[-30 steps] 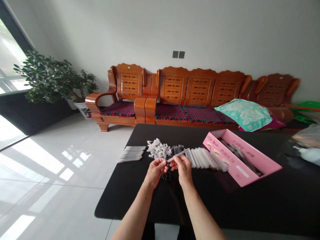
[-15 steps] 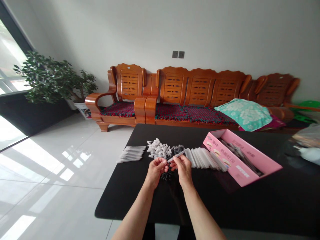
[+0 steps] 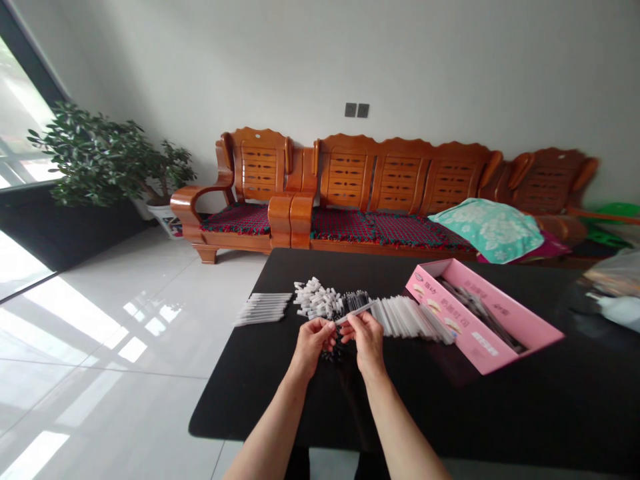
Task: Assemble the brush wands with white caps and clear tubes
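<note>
Over a black table (image 3: pixel 260 400), we see two bare hands working at one slim pale tube (image 3: pixel 363 309). The right hand (image 3: pixel 369 337) grasps it between thumb and fingers, the other fingers curled beneath. The left hand (image 3: pixel 311 340) pinches at the tube's lower left end, thumb against forefinger, though the fingertips hide the very tip from us. The tube lies slantwise, bridging the gap between the two sets of fingers, its longer part rising up and to the right past the right forefinger.

Around the hands we count one row of clear tubes (image 3: pixel 265 309) at the left, about eight laid side by side, and one heap of white caps (image 3: pixel 316 299) just beyond the left hand, dozens and too jumbled to number. One bunch of dark thin rods (image 3: pixel 356 299) lies beyond the tube, and one cluster of small black pieces (image 3: pixel 333 355) shows below the fingertips; we cannot count either. To the right of the right hand, one broad row of whitish tubes (image 3: pixel 407 315) stretches toward one pink box (image 3: pixel 480 340), too tightly packed for a count. The box stands open, dark sticks (image 3: pixel 480 310) inside. Behind the table we find one green pillow (image 3: pixel 490 230) on a wooden sofa (image 3: pixel 347 173), and two sockets (image 3: pixel 351 110) on the wall
</note>
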Demonstrator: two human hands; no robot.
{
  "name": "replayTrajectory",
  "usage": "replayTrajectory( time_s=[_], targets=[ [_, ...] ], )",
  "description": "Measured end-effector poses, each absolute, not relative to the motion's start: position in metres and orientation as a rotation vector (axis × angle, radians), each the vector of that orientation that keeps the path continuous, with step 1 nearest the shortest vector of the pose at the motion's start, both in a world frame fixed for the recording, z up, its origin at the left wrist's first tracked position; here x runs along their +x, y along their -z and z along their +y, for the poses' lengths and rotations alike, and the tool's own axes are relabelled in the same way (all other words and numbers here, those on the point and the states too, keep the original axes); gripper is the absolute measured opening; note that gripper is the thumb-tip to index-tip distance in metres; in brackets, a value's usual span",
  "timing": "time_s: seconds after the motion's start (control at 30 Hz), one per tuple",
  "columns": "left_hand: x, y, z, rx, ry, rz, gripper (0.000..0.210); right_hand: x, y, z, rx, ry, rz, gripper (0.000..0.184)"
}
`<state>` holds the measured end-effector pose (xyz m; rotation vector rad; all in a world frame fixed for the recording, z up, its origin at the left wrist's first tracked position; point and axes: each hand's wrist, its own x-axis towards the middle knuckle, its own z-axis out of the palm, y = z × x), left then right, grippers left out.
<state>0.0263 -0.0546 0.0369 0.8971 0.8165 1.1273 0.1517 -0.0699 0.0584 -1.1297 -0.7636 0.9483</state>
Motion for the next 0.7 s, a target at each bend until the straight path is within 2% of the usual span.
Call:
replayTrajectory(
  time_s=[0.2,0.37,0.57,0.7],
  targets=[
    [0.0270,-0.0456,-0.0503,0.932,-1.194,0.868,0.042,0.1522,-0.0553,-0.0675,-1.113,-0.966,-0.719,0.024],
    [0.0266,-0.0429,-0.0504,0.976,-1.075,0.921,0.051,0.1529,-0.0527,-0.0660,-1.124,-0.963,-0.697,0.027],
    [0.0268,-0.0423,-0.0517,0.982,-1.126,0.877,0.041,0.1527,-0.0532,-0.0681,-1.136,-0.947,-0.708,0.024],
    [0.0262,-0.0445,-0.0521,0.929,-1.125,0.878,0.045,0.1533,-0.0536,-0.0686,-1.126,-0.952,-0.704,0.026]
  ],
)
